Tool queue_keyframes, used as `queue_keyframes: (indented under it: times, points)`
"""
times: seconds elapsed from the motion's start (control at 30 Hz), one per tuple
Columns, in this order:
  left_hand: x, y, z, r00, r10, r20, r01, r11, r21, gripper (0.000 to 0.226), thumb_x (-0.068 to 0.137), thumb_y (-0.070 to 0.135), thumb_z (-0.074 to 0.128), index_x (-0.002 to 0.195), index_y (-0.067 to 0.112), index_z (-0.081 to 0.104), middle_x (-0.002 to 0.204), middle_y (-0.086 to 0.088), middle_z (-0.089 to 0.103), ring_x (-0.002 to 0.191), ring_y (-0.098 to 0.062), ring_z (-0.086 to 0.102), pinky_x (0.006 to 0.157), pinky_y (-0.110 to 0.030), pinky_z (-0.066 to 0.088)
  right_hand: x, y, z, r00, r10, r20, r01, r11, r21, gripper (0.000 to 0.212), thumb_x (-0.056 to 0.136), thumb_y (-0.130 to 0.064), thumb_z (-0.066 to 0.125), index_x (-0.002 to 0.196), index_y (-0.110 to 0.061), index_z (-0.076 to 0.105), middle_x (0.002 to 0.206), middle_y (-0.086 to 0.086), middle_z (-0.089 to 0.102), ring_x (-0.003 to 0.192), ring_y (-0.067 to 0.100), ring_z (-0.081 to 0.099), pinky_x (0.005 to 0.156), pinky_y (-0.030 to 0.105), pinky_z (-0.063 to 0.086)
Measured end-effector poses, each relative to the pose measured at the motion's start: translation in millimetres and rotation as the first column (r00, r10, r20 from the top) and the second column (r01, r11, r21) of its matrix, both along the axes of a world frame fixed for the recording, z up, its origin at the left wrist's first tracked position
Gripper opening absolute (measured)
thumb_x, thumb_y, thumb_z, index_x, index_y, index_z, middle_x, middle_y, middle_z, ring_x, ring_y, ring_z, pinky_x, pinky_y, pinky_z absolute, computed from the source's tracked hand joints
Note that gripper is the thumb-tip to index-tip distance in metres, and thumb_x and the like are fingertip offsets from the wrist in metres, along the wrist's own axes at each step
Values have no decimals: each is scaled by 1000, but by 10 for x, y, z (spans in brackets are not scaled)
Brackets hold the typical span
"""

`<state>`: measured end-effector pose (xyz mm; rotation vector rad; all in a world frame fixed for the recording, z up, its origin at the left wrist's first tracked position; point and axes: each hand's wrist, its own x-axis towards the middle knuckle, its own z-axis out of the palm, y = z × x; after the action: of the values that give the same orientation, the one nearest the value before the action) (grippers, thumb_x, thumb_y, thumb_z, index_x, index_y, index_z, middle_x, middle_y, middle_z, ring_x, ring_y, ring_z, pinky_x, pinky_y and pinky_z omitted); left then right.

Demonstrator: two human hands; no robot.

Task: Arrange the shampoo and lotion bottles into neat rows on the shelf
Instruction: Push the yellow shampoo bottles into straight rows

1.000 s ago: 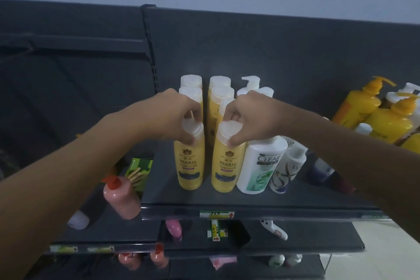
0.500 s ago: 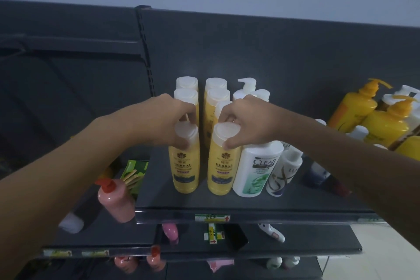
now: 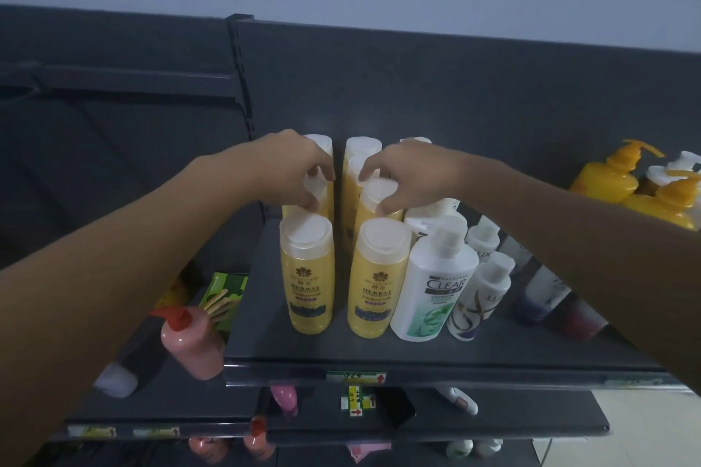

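Two rows of yellow herbal shampoo bottles with white caps run front to back on the dark top shelf (image 3: 436, 356). The front left bottle (image 3: 308, 277) and front right bottle (image 3: 375, 284) stand free. My left hand (image 3: 292, 167) pinches the cap of the second bottle in the left row (image 3: 316, 188). My right hand (image 3: 406, 174) pinches the cap of the second bottle in the right row (image 3: 379, 193). A white Clear pump bottle (image 3: 432, 288) stands just right of the yellow rows.
Small white Lux bottles (image 3: 478, 299) stand beside the Clear bottle, and more lie tipped to their right. Yellow pump bottles (image 3: 607, 178) sit at the far right. A pink pump bottle (image 3: 189, 341) and a green box (image 3: 223, 296) stand on the lower left shelf.
Both hands have let go of the front pair of yellow bottles and moved back to the caps of the second pair. The view has drawn nearer to the shelf.
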<state>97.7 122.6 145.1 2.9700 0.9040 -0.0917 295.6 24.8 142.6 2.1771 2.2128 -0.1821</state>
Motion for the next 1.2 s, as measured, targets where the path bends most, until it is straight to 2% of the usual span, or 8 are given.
queue_keyframes:
  times: [0.13,0.23,0.33,0.53,0.9,1.0,1.1,1.2]
  points:
    - [29,76,-10,1000,1,2,-1,1000,-5,54,80,33,84,131,33,64,109,10,54,102,-16,56,83,-31,49,20,51,-95,999,19,-38,-18,1000,14,55,78,-37,81,129,-33,63,114,-2,67,108,15,56,93,39,51]
    - [29,117,-57,1000,-3,23,3,1000,-6,54,79,30,85,129,33,65,110,8,55,104,-17,56,84,-30,49,47,53,-76,997,21,-74,-20,1000,13,53,78,-34,82,128,-33,65,110,-4,67,94,8,50,88,34,49]
    - [31,119,-33,1000,-13,18,13,999,-33,52,78,32,85,126,33,66,115,7,59,106,-17,57,86,-31,51,33,47,-64,996,31,-85,-29,999,31,54,78,-34,82,129,-33,66,110,-6,67,96,9,53,86,32,48]
    - [61,85,29,999,-53,-5,53,997,-53,50,79,29,85,125,32,66,115,8,62,98,-12,56,85,-30,52,4,50,-53,992,55,-109,-52,998,34,51,79,-32,82,127,-33,67,112,-8,69,75,-13,47,75,24,42]
    - [37,68,23,996,-77,49,80,994,-68,48,76,28,86,120,35,69,115,12,65,102,-10,61,87,-27,51,20,50,-50,993,68,-97,-65,997,29,50,80,-32,81,127,-35,67,110,-9,67,75,-9,48,68,21,38]
    - [38,65,17,996,-68,55,72,995,-70,48,77,27,86,121,35,68,117,12,65,101,-9,60,86,-26,50,48,73,-70,993,58,-101,-57,998,6,52,79,-35,81,128,-38,65,114,-6,66,83,-2,53,72,21,42]
    - [44,88,10,999,-48,24,49,997,-63,51,79,27,85,126,35,67,118,10,64,103,-10,58,88,-29,51,67,97,-56,990,45,-132,-48,999,-23,50,79,-43,78,127,-42,64,116,-9,67,97,5,61,86,31,54]
    - [47,118,23,999,-34,8,35,997,-73,49,81,28,84,126,37,66,118,12,64,105,-11,60,89,-31,53,92,140,27,991,33,-133,-26,998,54,37,85,-46,70,122,-41,67,109,-12,70,86,-4,60,89,31,54]
